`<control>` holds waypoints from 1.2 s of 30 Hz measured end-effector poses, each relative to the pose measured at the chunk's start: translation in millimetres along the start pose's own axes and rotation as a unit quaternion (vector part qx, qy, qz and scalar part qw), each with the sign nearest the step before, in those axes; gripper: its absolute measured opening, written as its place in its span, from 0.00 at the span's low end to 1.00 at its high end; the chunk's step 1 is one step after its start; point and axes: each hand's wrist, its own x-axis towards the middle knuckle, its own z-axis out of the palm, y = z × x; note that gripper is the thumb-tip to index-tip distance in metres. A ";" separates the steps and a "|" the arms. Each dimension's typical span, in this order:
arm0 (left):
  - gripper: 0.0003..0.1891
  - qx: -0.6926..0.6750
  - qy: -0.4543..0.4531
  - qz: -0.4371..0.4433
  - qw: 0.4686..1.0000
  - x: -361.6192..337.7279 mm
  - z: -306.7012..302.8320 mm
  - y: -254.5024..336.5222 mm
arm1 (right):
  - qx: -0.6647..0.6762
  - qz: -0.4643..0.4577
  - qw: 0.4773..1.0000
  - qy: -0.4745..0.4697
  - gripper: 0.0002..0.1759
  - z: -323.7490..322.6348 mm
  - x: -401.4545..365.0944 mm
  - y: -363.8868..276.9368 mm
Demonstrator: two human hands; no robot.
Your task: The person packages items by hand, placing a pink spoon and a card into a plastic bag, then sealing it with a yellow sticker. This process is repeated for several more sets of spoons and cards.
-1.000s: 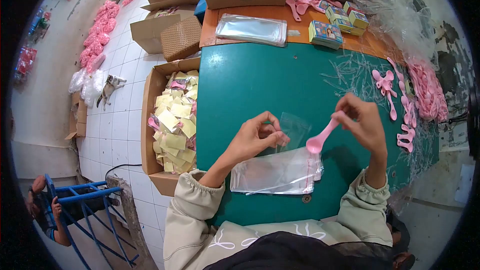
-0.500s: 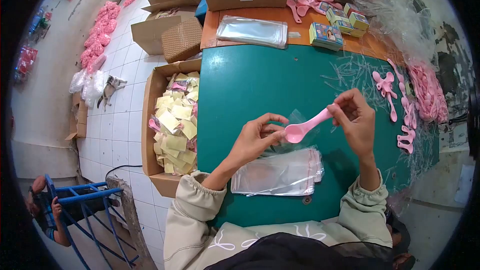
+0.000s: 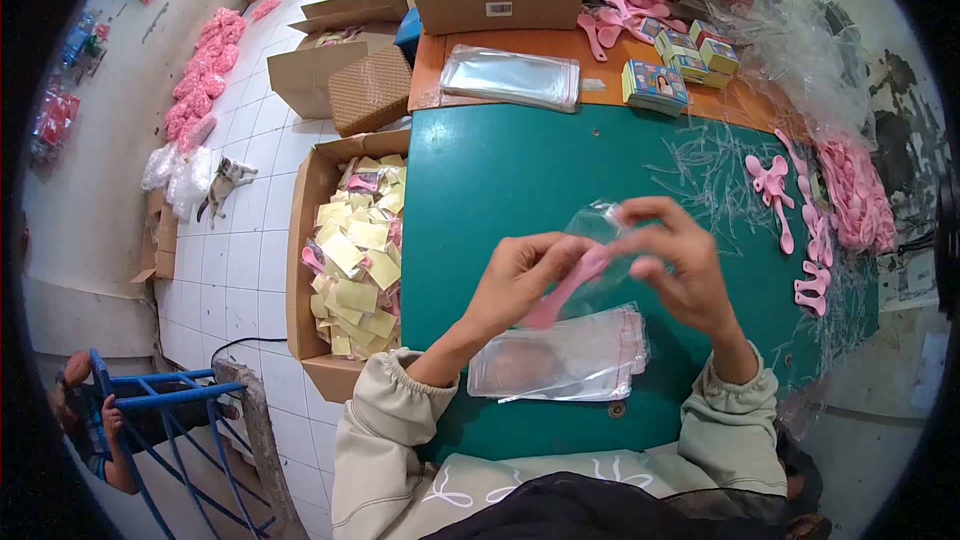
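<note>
In front of me my left hand [image 3: 515, 280] is closed around a pink plastic spoon [image 3: 565, 295], which slants with one end down to the left. A clear plastic bag [image 3: 600, 285] hangs between my hands, over the spoon's upper end. My right hand [image 3: 680, 260] is at the bag's right side, its fingers bent and smeared by motion; whether they grip the bag is not plain. Below both hands a stack of clear plastic bags [image 3: 550, 365] lies on the green table top [image 3: 480, 200].
Left of the table stands a carton [image 3: 300, 240] of packed spoons and yellow cards. Loose pink spoons [image 3: 770, 185] and plastic strips [image 3: 710, 165] lie to the right. Farther back are more clear bags [image 3: 510, 75], small card stacks [image 3: 655, 85] and a brown box [image 3: 500, 5].
The spoon has passed from my right hand into my left and now tilts down to the left. My right hand has moved left, to the clear bag.
</note>
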 end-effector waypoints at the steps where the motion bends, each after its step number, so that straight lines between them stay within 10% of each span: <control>1: 0.18 -0.032 0.013 0.014 0.999 0.4 0.0 4.7 | 0.008 -0.039 0.998 -0.053 0.16 -0.3 5.7 1.8; 5: 0.18 -0.083 0.060 0.035 0.994 -1.1 -6.3 11.0 | 0.113 0.011 0.990 -0.083 0.23 -36.0 56.8 56.3; 9: 0.19 -0.076 0.071 0.033 0.994 -4.8 -12.3 9.2 | -0.301 0.216 0.920 0.126 0.26 -104.3 102.5 210.9; 12: 0.18 -0.092 0.079 0.033 0.992 -5.9 -13.0 8.8 | -0.383 0.326 0.864 0.034 0.21 -112.5 103.4 264.7; 16: 0.16 -0.116 0.076 0.033 0.990 -2.6 -17.1 6.1 | -0.532 0.182 0.796 0.222 0.17 -87.8 97.5 234.9; 19: 0.17 -0.091 0.078 0.017 0.993 -2.3 -15.8 7.8 | -0.521 0.199 0.809 0.186 0.17 -91.2 98.0 209.8; 21: 0.17 -0.079 0.080 0.010 0.994 -2.4 -16.5 8.9 | -0.254 0.132 0.941 0.180 0.14 -90.3 91.1 167.5; 25: 0.17 -0.067 0.069 -0.014 0.995 -1.4 -19.8 11.9 | 0.132 0.182 0.973 0.049 0.06 -51.9 58.4 33.7; 36: 0.15 0.080 0.002 0.004 0.997 -2.9 -10.2 3.2 | -0.022 0.143 0.969 -0.198 0.09 -23.8 31.9 -13.0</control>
